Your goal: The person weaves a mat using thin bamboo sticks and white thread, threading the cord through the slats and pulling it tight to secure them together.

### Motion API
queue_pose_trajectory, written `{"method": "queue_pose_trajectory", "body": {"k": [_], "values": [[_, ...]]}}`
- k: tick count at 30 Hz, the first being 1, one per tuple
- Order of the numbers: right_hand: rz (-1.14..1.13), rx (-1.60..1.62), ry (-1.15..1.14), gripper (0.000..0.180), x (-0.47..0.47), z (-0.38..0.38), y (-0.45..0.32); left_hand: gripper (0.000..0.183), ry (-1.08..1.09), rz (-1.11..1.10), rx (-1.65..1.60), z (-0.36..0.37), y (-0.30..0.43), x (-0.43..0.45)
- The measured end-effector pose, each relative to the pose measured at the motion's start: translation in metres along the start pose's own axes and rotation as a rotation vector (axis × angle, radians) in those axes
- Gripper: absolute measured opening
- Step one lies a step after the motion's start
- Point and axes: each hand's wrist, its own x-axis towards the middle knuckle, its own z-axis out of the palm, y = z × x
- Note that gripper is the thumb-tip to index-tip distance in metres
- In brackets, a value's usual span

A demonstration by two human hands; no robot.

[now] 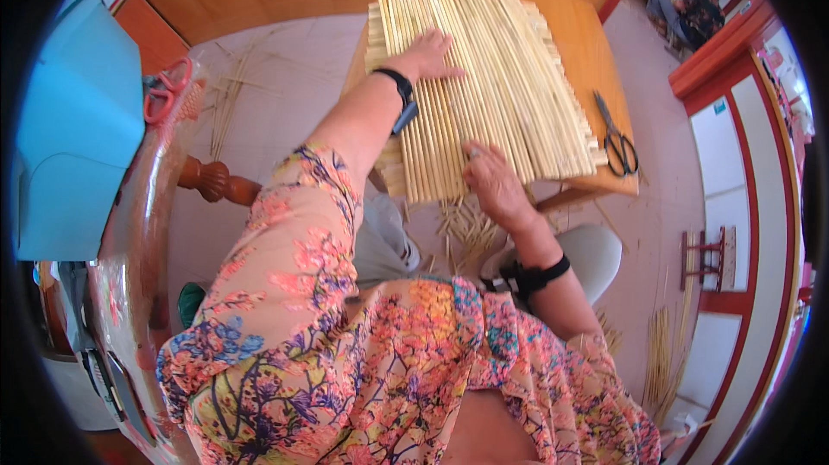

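A panel of pale dry plant stalks (499,63), laid closely side by side, covers much of a small wooden table (586,31). Beneath it, ends of crosswise stalks (376,41) stick out along the left and right sides. My left hand (427,56) rests palm down on the panel's upper left part, fingers spread. At the near edge, my right hand (495,183) touches the stalk ends with bent fingers; whether it pinches a stalk is hidden. Black-handled scissors (618,141) lie on the table, right of the panel.
Cut stalk pieces (463,225) litter the floor under the table's near edge. Longer stalks lie at left (230,99) and in a bundle (657,351) at lower right. Pink-handled scissors (167,90) lie on a covered surface at left. Another person (696,15) sits beyond the doorway.
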Motion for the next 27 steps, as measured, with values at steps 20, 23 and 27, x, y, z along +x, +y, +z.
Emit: {"method": "queue_pose_trajectory", "body": {"k": [20,23,27], "values": [[-0.039,0.022,0.089,0.009,-0.001,0.015,0.009,0.04,0.564,-0.089,-0.636,-0.002,-0.015,-0.158],[-0.084,0.114,0.007,0.008,-0.007,0.011,-0.012,0.028,0.852,-0.321,-0.92,0.006,0.02,-0.212],[-0.223,0.054,-0.037,0.008,-0.013,0.028,-0.015,0.024,0.64,-0.679,-1.444,0.058,0.052,-0.252]]}}
